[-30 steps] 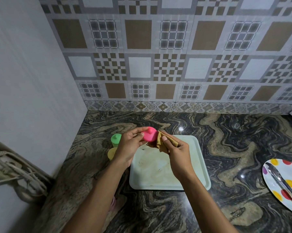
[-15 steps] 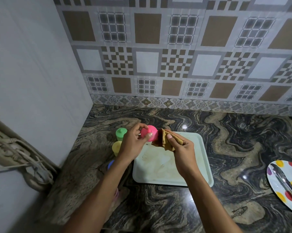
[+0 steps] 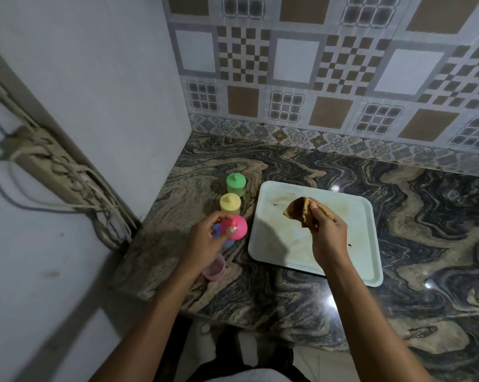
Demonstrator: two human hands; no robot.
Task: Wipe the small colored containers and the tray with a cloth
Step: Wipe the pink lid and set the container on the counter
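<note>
You have drawn the pink container [image 3: 237, 228] away from the cloth [image 3: 297, 212] and carried it toward the worktop's [image 3: 301, 166] left edge, beside the yellow container [image 3: 230, 202]. Its wipe looks finished, and setting it down seems next. Your left hand [image 3: 205, 241] pinches it between thumb and fingertips. Your right hand [image 3: 328, 235], well apart, grips the bunched cloth over the stained tray [image 3: 277, 252].

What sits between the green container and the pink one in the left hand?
A yellow container stands there, upright on the counter, as the head view shows.
</note>
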